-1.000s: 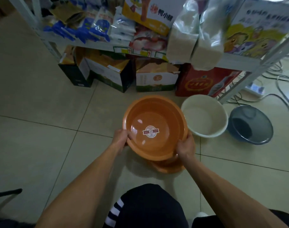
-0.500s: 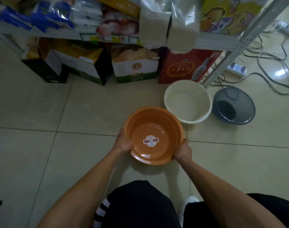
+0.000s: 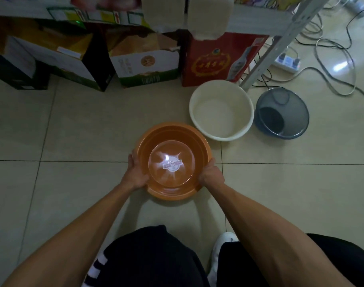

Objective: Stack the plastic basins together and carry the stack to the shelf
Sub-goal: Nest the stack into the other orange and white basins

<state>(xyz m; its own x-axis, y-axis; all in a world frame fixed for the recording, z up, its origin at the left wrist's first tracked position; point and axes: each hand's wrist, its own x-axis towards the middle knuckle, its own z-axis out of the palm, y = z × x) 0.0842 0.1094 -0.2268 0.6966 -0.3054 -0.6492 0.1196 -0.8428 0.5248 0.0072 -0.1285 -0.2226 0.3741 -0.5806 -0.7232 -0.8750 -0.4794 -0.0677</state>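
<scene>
An orange plastic basin (image 3: 172,141) with a sticker on its bottom sits nested in a second orange basin on the tiled floor in front of me. My left hand (image 3: 136,175) grips its left rim and my right hand (image 3: 211,175) grips its right rim. A white basin (image 3: 220,88) stands on the floor just beyond and to the right. A dark blue basin (image 3: 297,112) lies tilted to the right of the white one. The metal shelf (image 3: 266,56) rises behind them, its leg beside the white basin.
Cardboard boxes (image 3: 148,61) and a red box (image 3: 216,59) stand under the shelf's lowest board. White sacks (image 3: 208,17) hang over the shelf edge. A power strip (image 3: 286,62) and loose cables lie on the floor at the far right. My knees fill the bottom of the view.
The orange basin has come down from a raised, tilted hold onto the lower orange basin and now sits nested in it. My view has tilted downward.
</scene>
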